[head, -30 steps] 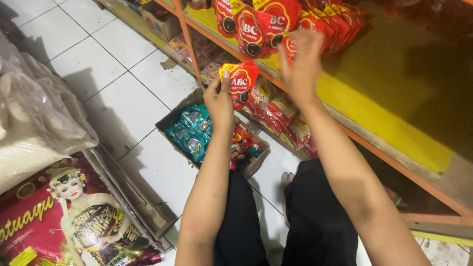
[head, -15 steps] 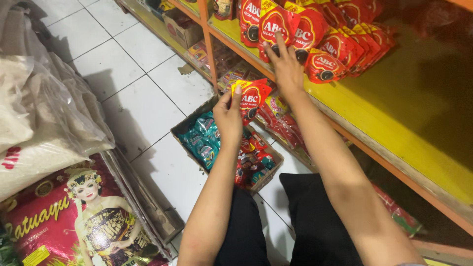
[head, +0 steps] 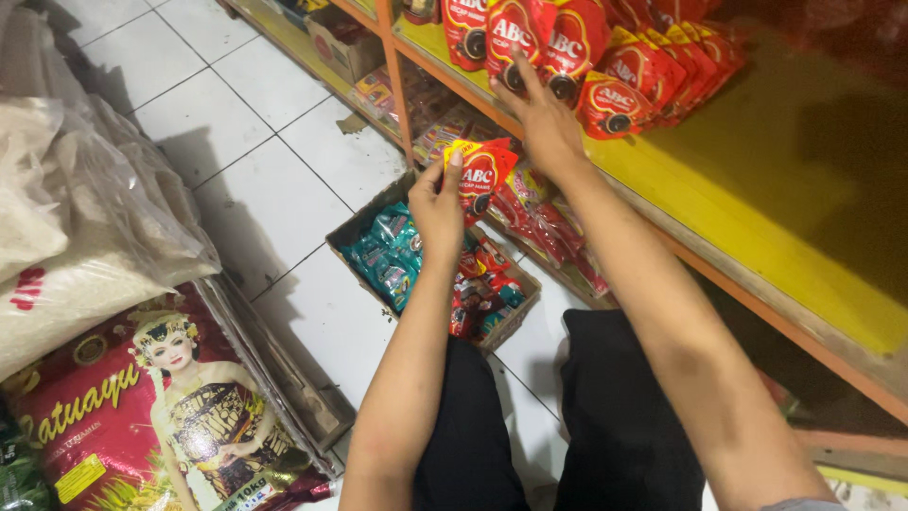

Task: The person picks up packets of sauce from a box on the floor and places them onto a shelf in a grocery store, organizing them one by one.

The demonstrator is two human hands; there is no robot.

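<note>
The red sauce pouch (head: 480, 173) sits in our left hand (head: 437, 203), just under the edge of the yellow shelf (head: 757, 218) and above the cardboard box (head: 430, 270) on the floor. Our left grip pinches the pouch, thumb up along its near edge and fingers hidden behind it. Our right hand (head: 541, 123) reaches up to the row of red pouches (head: 586, 57) standing on the shelf. Its fingers are spread and rest on the front of the row, not closed on any one pouch.

To do this well, we think the right hand should hold the row steady so the pouches do not tip over. The left hand should keep the pouch upright and pinch it softly, because it looks squishy.

The pouches are shiny, soft plastic with a round dark cap low on the front. The box is brown card, open on top, full of small teal and red packets. The floor is smooth white tile (head: 265, 199). Beside us lie big clear sacks of white rice (head: 66, 237) and a red rice bag (head: 142, 407) with a picture on it.
</note>
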